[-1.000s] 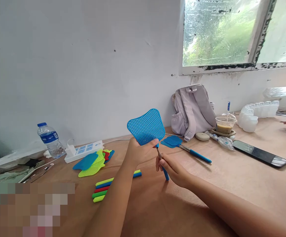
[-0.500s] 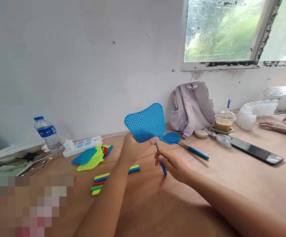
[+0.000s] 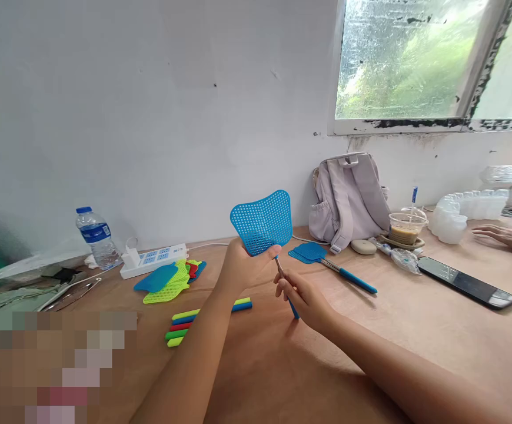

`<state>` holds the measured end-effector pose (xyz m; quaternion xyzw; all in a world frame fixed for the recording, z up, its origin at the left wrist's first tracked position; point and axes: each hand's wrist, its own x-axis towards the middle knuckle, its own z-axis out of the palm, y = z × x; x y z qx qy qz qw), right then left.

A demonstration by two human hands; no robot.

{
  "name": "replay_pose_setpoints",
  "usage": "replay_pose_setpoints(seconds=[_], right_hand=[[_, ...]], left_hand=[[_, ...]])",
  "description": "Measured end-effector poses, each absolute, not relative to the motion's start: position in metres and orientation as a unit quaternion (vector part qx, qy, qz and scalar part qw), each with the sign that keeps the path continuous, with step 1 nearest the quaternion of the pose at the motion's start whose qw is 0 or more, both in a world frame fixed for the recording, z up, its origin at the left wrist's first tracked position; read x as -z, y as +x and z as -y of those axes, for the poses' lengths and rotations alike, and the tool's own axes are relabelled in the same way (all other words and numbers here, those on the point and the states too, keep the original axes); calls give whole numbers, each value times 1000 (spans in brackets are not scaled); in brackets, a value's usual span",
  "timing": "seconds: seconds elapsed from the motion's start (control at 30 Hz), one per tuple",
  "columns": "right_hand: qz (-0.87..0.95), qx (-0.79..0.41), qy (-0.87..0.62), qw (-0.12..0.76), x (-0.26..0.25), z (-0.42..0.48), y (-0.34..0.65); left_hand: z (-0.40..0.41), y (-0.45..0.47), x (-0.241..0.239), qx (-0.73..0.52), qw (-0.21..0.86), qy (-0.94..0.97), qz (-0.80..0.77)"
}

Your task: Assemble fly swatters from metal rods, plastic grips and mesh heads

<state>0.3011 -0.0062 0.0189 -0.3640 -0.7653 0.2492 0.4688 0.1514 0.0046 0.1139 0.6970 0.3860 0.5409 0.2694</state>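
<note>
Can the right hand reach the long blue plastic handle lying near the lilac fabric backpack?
Probably yes: nothing stands between the right hand and that handle, though its fingers, holding a blue mesh swatter, may need to release it first.

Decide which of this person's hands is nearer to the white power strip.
Left. The left hand holds the blue swatter by its head, right of the power strip; the right hand, gripping the swatter lower down, is farther right.

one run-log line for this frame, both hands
left hand: holding blue mesh head | right hand: gripping its stick below | coloured handles: on table, partly behind left forearm
</note>
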Motion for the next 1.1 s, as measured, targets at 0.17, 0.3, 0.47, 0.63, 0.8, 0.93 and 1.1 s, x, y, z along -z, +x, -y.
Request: replay_pose_setpoints(seconds=[0.17,0.3,0.47,0.63,0.8,0.93,1.1], right_hand=[[771,-287,-335,459,-23,0,286],[773,-300,-310,465,-26,2,273],[773,-311,-305,461,-25,6,270],[794,-282,-321,433,-24,7,278],[822,-197,-325,424,-21,4,280],[823,-203,-316,426,-20,6,278],[823,-228,-283,437,-20,9,278]], left_hand=[[-10,140,-118,-551,275,680,-399],[-14,130,-120,-544,309,673,-394],[-14,123,-119,-494,322,701,-401],[-10,122,-118,-469,318,726,-389],[-6,121,-108,-472,312,720,-402],[2,122,-104,-474,284,726,-409],[9,129,-107,-482,289,722,-404]])
